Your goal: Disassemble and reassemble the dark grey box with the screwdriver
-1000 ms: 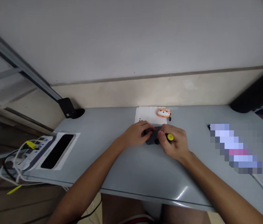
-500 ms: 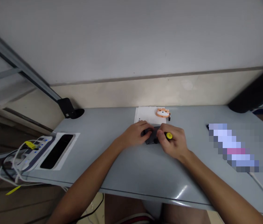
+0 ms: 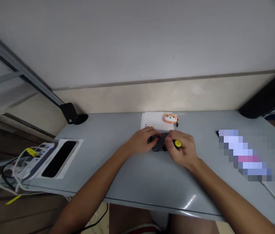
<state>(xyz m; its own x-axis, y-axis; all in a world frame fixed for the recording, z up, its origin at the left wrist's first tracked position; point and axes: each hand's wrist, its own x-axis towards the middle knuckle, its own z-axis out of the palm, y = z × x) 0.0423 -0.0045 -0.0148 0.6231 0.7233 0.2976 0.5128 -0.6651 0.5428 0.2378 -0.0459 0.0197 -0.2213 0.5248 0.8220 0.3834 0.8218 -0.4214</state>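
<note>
My left hand [image 3: 145,140] is closed on the left side of a small dark grey box [image 3: 160,141], thumb and fingers on its edge. The box lies on the grey desk in front of me. From the right, my right hand [image 3: 181,148] is wrapped round a black screwdriver-like tool [image 3: 177,143] whose round yellow end points towards me. The hand hides most of this tool, and its dark front end meets the box's right part. Just behind the box lie white papers [image 3: 153,120], with an orange dog-face case [image 3: 170,118] on their right side.
At the left are a power strip [image 3: 36,159] with white cables and a black-screened phone [image 3: 59,158] on white paper. A black stand [image 3: 70,113] is at the back left. On the right lies a blurred-out phone [image 3: 244,156] with a white cable; a black cylinder [image 3: 261,97] stands behind.
The yellow end of the tool has shifted slightly right and down with my right hand. My left hand and the box look almost the same.
</note>
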